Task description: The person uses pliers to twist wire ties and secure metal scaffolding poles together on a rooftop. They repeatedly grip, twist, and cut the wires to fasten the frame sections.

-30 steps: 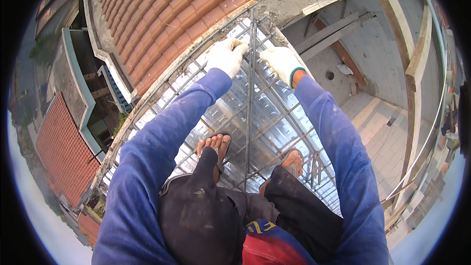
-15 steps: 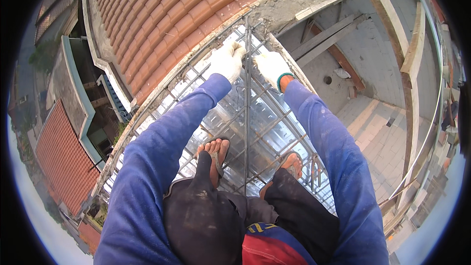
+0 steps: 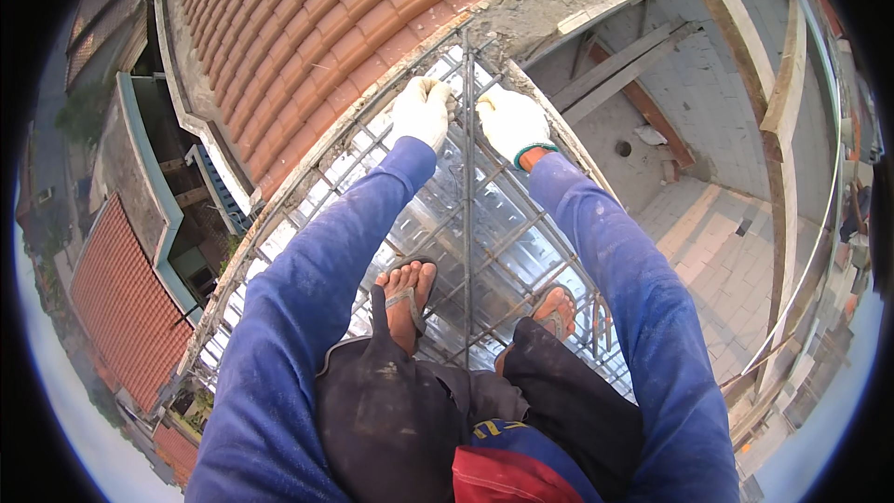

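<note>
Both gloves slid farther out since a second ago: left hand (image 3: 422,112) and right hand (image 3: 507,121) gripping the rebar (image 3: 467,224), which runs near-to-far between them, equally close.

The person wears whitish work gloves on the left hand (image 3: 421,112) and right hand (image 3: 507,123), the right cuff seemingly green-edged, dusty blue long sleeves, dark trousers and flip-flops.

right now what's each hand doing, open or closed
Left hand: gloved, closed around the upright rebar.
Right hand: gloved, curled at the same bar; grip cannot be told.
</note>
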`<control>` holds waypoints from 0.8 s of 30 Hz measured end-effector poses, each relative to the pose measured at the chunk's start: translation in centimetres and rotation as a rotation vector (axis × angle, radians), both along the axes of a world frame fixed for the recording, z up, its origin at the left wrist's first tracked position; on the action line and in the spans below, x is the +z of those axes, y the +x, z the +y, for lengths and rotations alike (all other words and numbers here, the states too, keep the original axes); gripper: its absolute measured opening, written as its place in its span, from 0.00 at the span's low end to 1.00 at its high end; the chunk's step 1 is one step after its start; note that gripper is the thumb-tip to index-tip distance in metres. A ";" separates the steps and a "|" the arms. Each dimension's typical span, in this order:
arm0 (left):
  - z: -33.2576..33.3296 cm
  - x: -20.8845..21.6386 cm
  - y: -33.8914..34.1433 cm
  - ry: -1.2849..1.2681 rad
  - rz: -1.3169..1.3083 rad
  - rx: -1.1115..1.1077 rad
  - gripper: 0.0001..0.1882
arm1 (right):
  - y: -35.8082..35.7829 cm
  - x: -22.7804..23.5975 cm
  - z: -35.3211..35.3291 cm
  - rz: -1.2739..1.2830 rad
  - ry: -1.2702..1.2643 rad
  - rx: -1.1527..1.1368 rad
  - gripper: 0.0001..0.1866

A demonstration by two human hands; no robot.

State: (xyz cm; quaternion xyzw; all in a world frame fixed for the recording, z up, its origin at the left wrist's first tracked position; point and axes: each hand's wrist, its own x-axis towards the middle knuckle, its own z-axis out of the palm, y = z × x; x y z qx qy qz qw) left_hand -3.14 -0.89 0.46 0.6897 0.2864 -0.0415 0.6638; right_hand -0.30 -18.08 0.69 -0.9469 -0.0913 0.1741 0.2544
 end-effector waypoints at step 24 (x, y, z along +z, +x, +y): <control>-0.1 3.6 -1.1 0.560 -0.180 -0.582 0.18 | -0.1 4.1 0.1 1.048 1.146 -0.840 0.09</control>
